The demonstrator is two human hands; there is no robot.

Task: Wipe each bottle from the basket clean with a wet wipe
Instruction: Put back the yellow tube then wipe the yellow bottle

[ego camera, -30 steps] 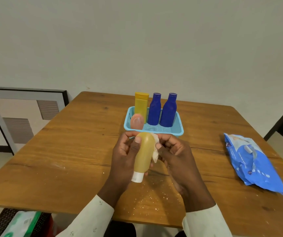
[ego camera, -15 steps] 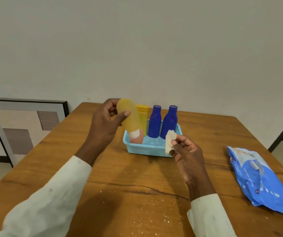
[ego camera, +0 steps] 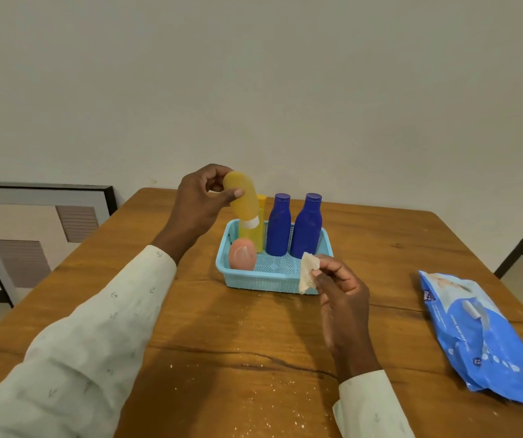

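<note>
While the amber bottle (ego camera: pixel 242 200) is clamped cap-down by the left hand (ego camera: pixel 201 205) above the basket (ego camera: pixel 255 281), a wet wipe (ego camera: pixel 308 271) is pinched at frame centre. Right-hand (ego camera: pixel 340 290) fingers (ego camera: pixel 320 270) are closed on it.

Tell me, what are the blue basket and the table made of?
The basket looks like light blue plastic: thin moulded walls with tiny mesh holes. The table looks like wood with a smooth, slightly glossy finish: brown grain lines and a long dark crack show.
</note>
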